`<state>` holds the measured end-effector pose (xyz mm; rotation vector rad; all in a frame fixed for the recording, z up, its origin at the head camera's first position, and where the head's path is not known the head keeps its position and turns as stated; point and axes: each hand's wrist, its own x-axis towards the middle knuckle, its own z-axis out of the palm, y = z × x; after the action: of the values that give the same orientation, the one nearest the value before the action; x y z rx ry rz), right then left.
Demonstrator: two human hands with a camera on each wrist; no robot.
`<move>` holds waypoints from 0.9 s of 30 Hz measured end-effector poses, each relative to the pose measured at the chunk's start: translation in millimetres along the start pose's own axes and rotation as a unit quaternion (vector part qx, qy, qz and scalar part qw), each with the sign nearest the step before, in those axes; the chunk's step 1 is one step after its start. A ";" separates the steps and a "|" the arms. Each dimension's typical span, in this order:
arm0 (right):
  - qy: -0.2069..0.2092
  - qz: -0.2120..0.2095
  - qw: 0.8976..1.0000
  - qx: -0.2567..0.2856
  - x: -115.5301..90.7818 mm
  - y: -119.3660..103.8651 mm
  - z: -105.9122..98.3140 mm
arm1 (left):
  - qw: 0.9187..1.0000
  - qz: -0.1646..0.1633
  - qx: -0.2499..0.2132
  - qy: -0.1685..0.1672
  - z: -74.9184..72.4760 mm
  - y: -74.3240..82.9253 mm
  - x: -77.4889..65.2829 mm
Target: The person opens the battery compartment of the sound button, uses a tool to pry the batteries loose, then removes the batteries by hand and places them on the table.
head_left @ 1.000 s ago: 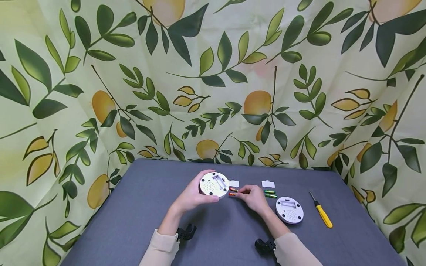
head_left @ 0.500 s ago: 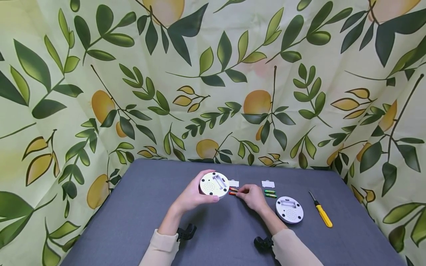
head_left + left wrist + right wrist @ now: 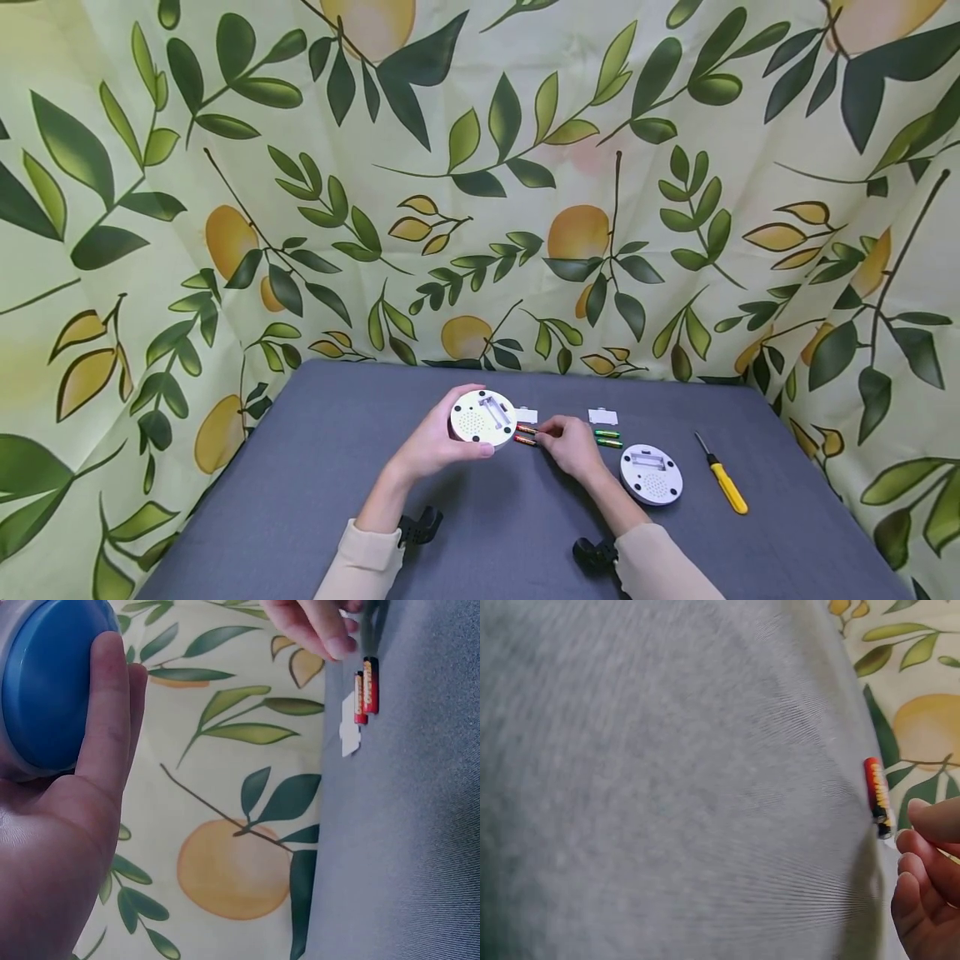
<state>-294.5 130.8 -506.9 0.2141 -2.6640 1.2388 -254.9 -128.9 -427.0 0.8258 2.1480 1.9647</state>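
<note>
My left hand [image 3: 433, 432] grips a round white device [image 3: 472, 423] above the table, its underside showing an open battery compartment, dark feet and speaker holes. In the left wrist view the device's other face is a blue dome [image 3: 56, 682], with fingers along its side. Two red AAA-type batteries [image 3: 524, 440] lie side by side on the table, near a white battery cover [image 3: 528, 415]. My right hand [image 3: 572, 446] is just right of these batteries. In the right wrist view its thumb and fingertips are bent beside a battery [image 3: 877, 791], apparently holding nothing.
A second round white device [image 3: 651, 475] lies underside up on the right, its battery compartment open. Two green batteries [image 3: 608, 438] and another white cover [image 3: 603, 416] are behind it. A yellow-handled screwdriver [image 3: 726, 483] lies farther right on the grey table [image 3: 300, 500]. Patterned cloth stands behind.
The right fingertips have drawn back slightly to the right, leaving more of the nearer red battery in sight. The left hand and its device have stayed still.
</note>
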 end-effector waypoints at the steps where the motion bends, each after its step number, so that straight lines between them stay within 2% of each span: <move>1: 0.003 -0.004 1.000 0.002 -1.1 -1.5 -1.9 | 1.000 -0.002 0.000 0.001 0.4 0.3 -0.2; 11: 0.020 0.012 0.998 0.058 -13.9 -28.8 -24.9 | 1.000 -0.009 -0.008 0.007 2.2 -0.3 1.3; 15: 0.009 0.005 0.994 0.108 -24.2 -44.7 -34.1 | 1.000 -0.018 -0.012 0.002 4.0 -0.2 1.5; 27: -0.042 -0.057 0.968 0.242 -46.0 -77.8 -50.1 | 0.999 -0.038 -0.028 -0.008 8.1 1.5 5.9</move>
<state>-227.6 121.7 -428.7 0.4929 -2.3253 1.8559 -255.9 -119.0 -425.3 0.7371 2.0724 1.9647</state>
